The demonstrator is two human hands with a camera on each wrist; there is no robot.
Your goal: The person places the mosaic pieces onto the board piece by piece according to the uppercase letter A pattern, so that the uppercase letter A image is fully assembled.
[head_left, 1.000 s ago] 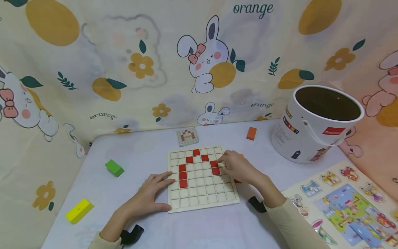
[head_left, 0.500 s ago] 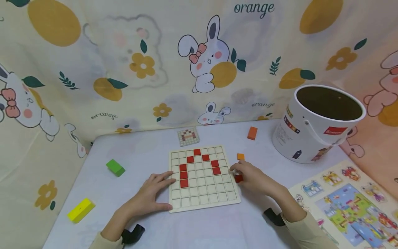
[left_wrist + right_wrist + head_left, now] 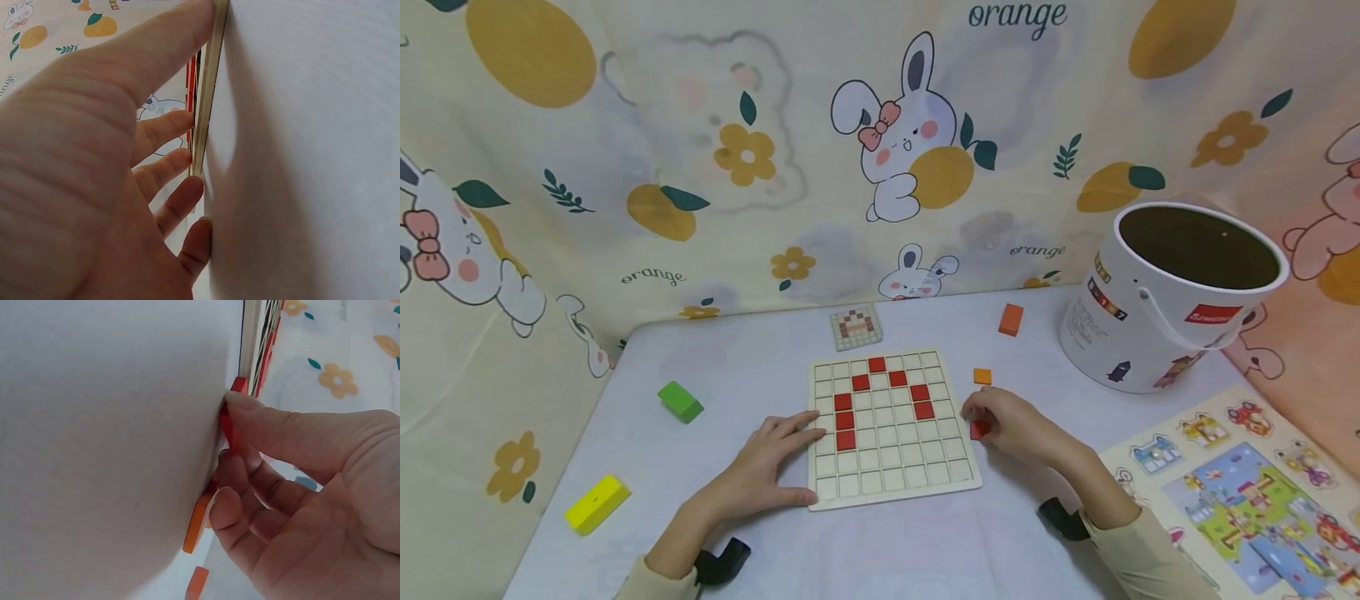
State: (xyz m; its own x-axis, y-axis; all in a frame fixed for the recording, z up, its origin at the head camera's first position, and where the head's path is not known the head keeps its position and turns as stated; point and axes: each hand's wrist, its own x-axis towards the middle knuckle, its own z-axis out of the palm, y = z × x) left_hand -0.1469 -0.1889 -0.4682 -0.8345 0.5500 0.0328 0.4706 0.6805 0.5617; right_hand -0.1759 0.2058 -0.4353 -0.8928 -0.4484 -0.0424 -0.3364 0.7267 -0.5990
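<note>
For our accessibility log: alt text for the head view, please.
A right hand pinches a red tile beside a wooden grid board bearing a red tile arch, while the left hand rests on the board's left edge.

Right hand: our right hand fills the lower right, thumb and fingers curled in a pinch.
Red tile: we pinch a small red tile against the white tabletop.
Board: the wooden grid board stands edge-on just beyond the tile, red pieces showing along it.
Orange tiles: one orange tile lies by our fingers; another sits nearby, apart.
</note>
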